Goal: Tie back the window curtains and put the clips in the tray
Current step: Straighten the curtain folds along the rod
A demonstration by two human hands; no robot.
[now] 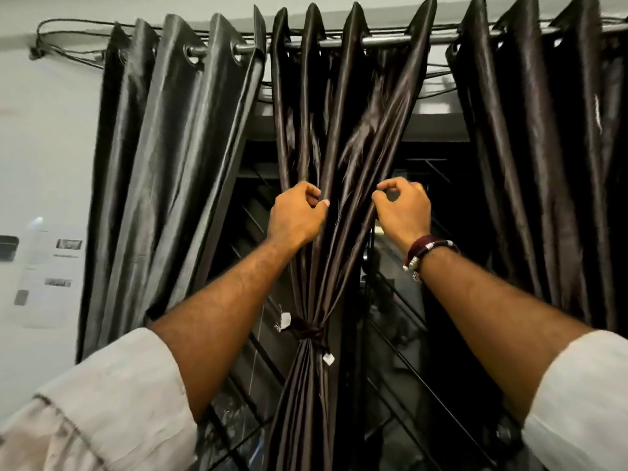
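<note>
A dark satin middle curtain (334, 137) hangs from a metal rod (384, 40) and is gathered into a bunch. A dark fabric tie (306, 329) with white tags binds it low down. My left hand (297, 214) pinches a fold on the bunch's left side, above the tie. My right hand (402, 209) pinches the fold on its right edge at the same height. No clips and no tray are in view.
A left curtain panel (163, 171) and a right curtain panel (543, 158) hang loose on the same rod. Behind them is a dark window with a diagonal grille (407, 362). A white wall (40, 147) with cables lies to the left.
</note>
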